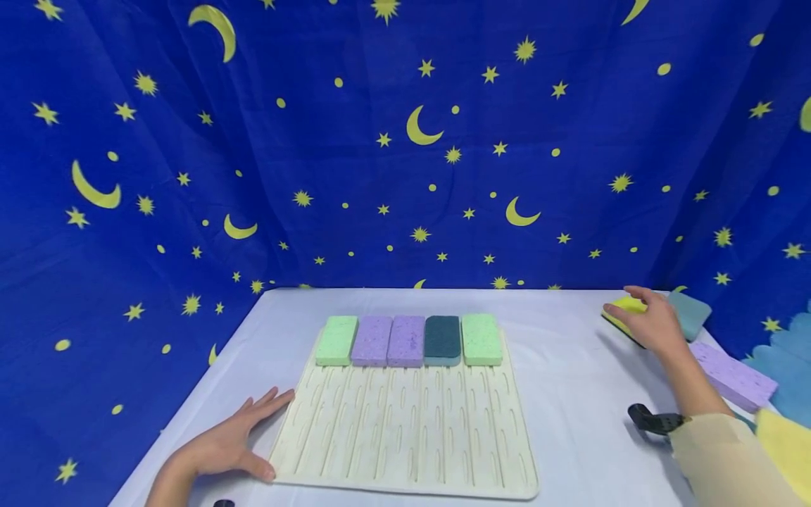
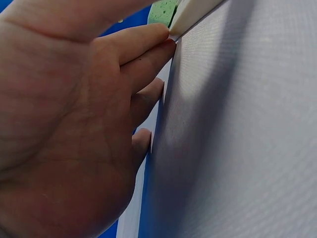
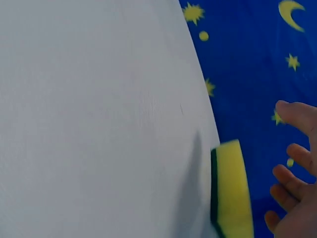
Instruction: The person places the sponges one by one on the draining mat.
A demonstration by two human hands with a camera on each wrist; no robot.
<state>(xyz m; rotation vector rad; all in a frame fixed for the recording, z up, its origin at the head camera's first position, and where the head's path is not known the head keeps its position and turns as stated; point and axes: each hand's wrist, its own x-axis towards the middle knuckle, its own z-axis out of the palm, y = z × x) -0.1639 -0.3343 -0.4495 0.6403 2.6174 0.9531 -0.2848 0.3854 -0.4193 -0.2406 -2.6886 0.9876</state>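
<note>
My left hand (image 1: 228, 436) lies beside a cream ribbed mat (image 1: 405, 436), fingers spread, with fingertips and thumb touching its left edge. Along the mat's far edge runs a row of sponges: light green (image 1: 337, 340), purple (image 1: 372, 341), purple (image 1: 406, 341), dark teal-topped (image 1: 442, 340) and light green (image 1: 482, 339). At the table's far right, my right hand (image 1: 652, 324) hovers over a yellow sponge (image 1: 631, 303) with a dark green scouring side. In the right wrist view, a gap shows between the loosely bent fingers (image 3: 287, 198) and that yellow sponge (image 3: 233, 188).
Right of my right hand are a grey-blue sponge (image 1: 690, 313) and a purple sponge (image 1: 731, 374). Something yellow (image 1: 788, 451) sits by the right sleeve, partly cut off. A star-patterned blue curtain (image 1: 355, 162) hangs behind the white-covered table (image 1: 570, 422).
</note>
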